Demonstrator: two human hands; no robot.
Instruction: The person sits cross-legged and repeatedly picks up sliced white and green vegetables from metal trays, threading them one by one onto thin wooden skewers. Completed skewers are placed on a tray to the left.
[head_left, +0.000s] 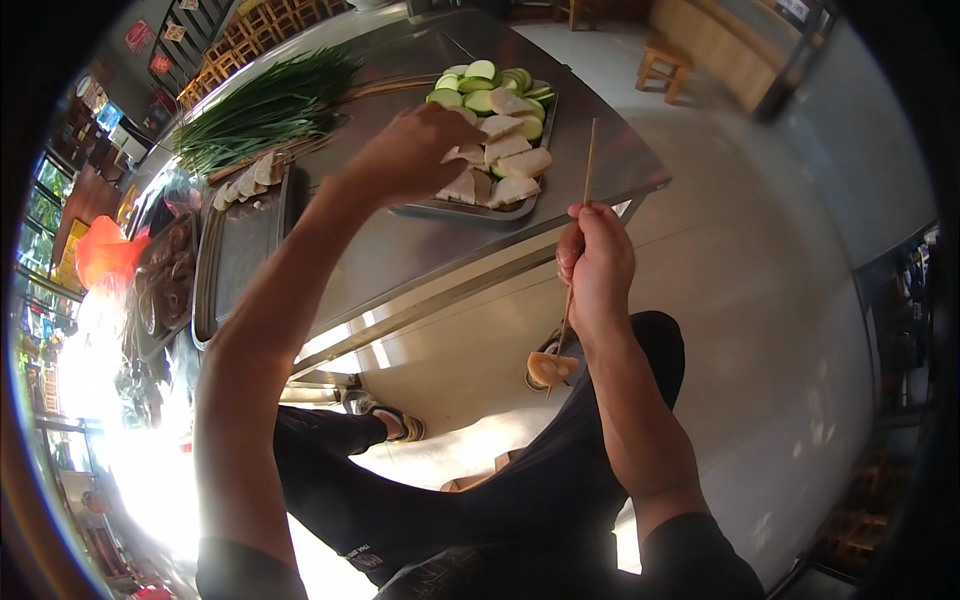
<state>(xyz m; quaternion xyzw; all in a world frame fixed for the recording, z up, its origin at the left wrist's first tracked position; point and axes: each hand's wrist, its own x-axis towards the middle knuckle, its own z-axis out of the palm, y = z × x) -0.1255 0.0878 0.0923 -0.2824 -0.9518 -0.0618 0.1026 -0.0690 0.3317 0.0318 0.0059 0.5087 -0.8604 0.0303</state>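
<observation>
Over the near left part of a metal tray (517, 213) reaches my left hand (412, 154), its fingers bent over pale slices (525, 163); whether it grips one cannot be told. Green-rimmed zucchini slices (480, 71) lie at the far side of this tray, partly under the pale ones. My right hand (600, 262), to the right of the table edge, is closed round a thin wooden skewer (592, 157). The skewer stands nearly upright, and a pale food piece (553, 369) is threaded near its lower end.
The trays rest on a stainless steel table (390, 259). Chinese chives (262, 112) lie at the back left, near more skewers (397, 84). A second tray (247, 255) holds several white pieces (247, 182). A container of dark food (166, 281) and an orange plastic bag (109, 251) are farther left.
</observation>
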